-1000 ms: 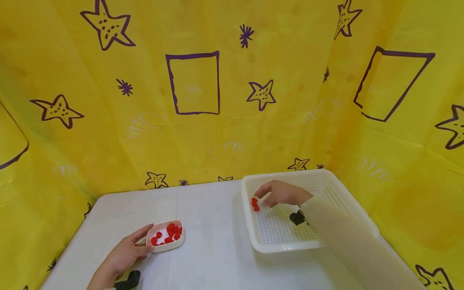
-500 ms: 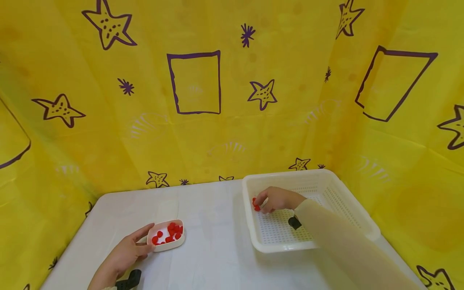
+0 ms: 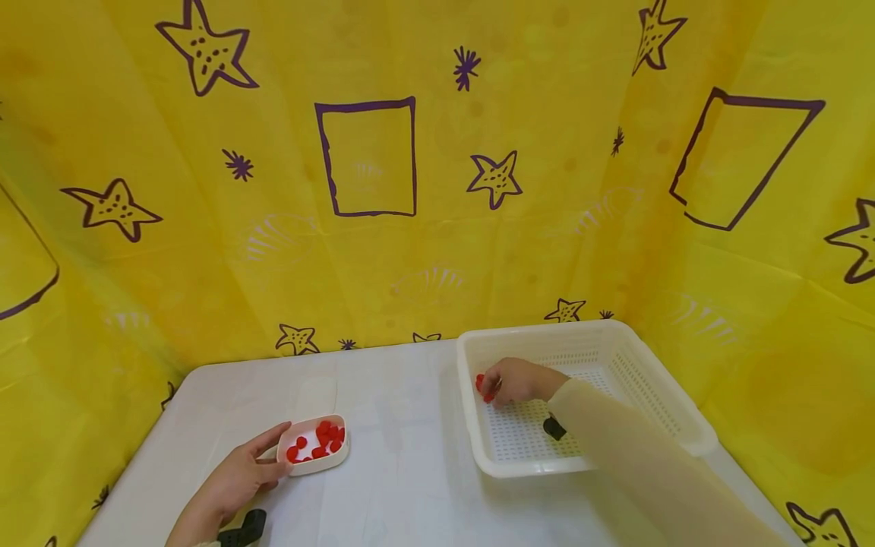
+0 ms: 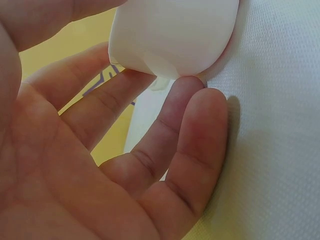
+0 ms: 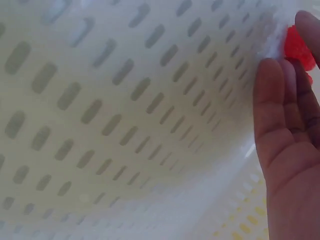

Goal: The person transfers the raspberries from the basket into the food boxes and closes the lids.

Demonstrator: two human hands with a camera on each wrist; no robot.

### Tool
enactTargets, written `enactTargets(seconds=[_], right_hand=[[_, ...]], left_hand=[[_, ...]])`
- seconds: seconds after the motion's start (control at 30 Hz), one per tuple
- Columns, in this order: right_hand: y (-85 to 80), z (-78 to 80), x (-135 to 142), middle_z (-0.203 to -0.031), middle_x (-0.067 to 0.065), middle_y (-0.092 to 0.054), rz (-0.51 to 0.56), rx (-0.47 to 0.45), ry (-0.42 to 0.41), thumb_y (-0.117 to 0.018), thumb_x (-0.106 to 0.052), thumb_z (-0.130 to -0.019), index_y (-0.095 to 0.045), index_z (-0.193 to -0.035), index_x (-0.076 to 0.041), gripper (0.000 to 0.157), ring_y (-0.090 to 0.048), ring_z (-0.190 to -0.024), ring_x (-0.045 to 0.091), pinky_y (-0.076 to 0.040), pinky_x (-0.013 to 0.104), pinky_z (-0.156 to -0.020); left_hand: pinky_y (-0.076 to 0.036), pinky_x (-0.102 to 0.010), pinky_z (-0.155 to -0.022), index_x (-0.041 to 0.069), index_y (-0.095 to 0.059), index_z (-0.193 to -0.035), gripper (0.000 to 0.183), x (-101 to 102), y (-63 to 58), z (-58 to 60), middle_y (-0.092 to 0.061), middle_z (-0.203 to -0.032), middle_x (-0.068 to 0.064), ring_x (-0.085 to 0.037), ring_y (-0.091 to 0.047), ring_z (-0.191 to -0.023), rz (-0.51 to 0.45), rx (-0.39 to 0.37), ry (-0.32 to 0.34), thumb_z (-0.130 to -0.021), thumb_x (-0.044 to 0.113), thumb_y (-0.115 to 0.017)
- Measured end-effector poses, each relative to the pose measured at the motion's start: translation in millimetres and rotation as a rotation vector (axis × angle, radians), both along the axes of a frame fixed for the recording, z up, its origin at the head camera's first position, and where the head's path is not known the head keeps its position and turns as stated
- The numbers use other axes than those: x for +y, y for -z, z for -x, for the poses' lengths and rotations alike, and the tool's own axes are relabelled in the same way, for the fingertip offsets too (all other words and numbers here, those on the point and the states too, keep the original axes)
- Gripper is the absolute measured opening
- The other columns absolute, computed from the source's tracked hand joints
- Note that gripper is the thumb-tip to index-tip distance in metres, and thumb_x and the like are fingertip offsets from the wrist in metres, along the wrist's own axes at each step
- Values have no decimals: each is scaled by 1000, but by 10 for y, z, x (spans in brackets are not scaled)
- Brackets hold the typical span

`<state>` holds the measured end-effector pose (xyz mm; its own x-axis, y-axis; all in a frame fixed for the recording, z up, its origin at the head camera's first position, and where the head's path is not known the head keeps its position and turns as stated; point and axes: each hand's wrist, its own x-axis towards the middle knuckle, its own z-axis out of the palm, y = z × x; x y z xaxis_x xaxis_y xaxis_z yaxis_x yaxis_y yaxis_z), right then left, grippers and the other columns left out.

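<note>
My left hand (image 3: 235,477) grips the left end of a small pale box (image 3: 314,465), thumb on the near side and a finger at the far side. Several small red bumpy balls (image 3: 324,431) lie inside the box. In the left wrist view the fingers (image 4: 200,135) reach under the pale box (image 4: 175,35). My right hand (image 3: 521,380) is down in a white perforated basket (image 3: 472,433), at its left wall. Its thumb and fingers close about a red bumpy ball (image 5: 298,47); another bit of red shows beside it, partly hidden by the fingers.
A white cloth covers the table (image 3: 396,486). Beside the far wall lies a flat pale rectangular piece (image 3: 317,395), behind the box. Yellow curtains (image 3: 437,243) with purple starfish drawings enclose the back and sides. Raised walls surround the basket's floor.
My right hand has lowered towards the basket's left wall, and its fingers have closed in on the red balls there. The left hand and the box have stayed in place.
</note>
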<state>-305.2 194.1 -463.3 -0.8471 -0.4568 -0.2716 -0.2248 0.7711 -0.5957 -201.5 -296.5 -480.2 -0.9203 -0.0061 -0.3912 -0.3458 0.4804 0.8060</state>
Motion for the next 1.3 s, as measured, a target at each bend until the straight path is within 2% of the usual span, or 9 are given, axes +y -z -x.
enactTargets(seconds=[0.23, 0.37, 0.5, 0.7, 0.87, 0.97, 1.13, 1.3], right_hand=[[40, 5, -17, -84, -6, -65, -28, 62, -16, -80, -6, -82, -73, -84, -20, 17, -57, -85, 19, -50, 36, -83], [42, 19, -2, -83, -7, -65, -44, 87, -27, -79, -8, -84, -72, -83, -22, 16, -57, -84, 18, -49, 36, -83], [17, 25, 37, -84, -7, -66, -17, 66, -40, -77, -11, -87, -72, -85, -22, 12, -58, -83, 17, -50, 33, -81], [-93, 23, 87, -85, 0, -67, 146, -1, -41, -73, -6, -88, -71, -90, -11, 5, -59, -79, 21, -53, 33, -70], [-175, 37, 130, -89, 6, -70, 290, -45, -8, -71, -4, -89, -70, -96, -1, 7, -64, -80, 24, -55, 37, -77], [-250, 50, 135, -90, 10, -70, 368, -63, 19, -72, -6, -91, -69, -98, 0, 10, -67, -81, 29, -55, 39, -80], [-518, 47, -3, -100, 14, -67, 530, -78, 50, -74, -9, -90, -69, -101, -4, 12, -67, -91, 38, -55, 39, -83], [-781, 13, -349, -110, 20, -65, 659, -82, 108, -74, -7, -90, -68, -112, 2, 24, -67, -95, 36, -55, 41, -86]], left_hand=[[-56, -39, -81, 7, -34, -155, 84, -3, 19, 9, -34, -151, -29, -29, -58, -100, -9, 0, -6, -85, 16, -80], [-56, -39, -81, 8, -34, -155, 84, -10, 11, 13, -34, -150, -29, -28, -58, -99, -5, -1, -3, -85, 16, -79], [-56, -39, -81, 8, -34, -155, 84, -10, -4, 16, -34, -151, -29, -29, -57, -101, -4, 1, 3, -85, 16, -79], [-56, -42, -84, 8, -34, -155, 83, 1, -11, 20, -33, -151, -29, -31, -57, -106, -6, -4, 1, -85, 16, -79], [-55, -43, -84, 7, -33, -155, 84, -2, 10, 15, -32, -152, -29, -32, -56, -106, -14, -5, 0, -85, 16, -79], [-55, -43, -84, 7, -33, -155, 84, -7, 20, 18, -32, -151, -29, -32, -56, -105, -12, -6, 1, -85, 16, -79], [-55, -43, -84, 7, -34, -155, 85, -15, 27, 17, -33, -151, -29, -32, -56, -106, -7, -4, 3, -84, 17, -80], [-55, -43, -85, 7, -34, -155, 86, -15, 22, 14, -33, -151, -28, -32, -56, -107, -5, -1, 5, -83, 19, -81]])
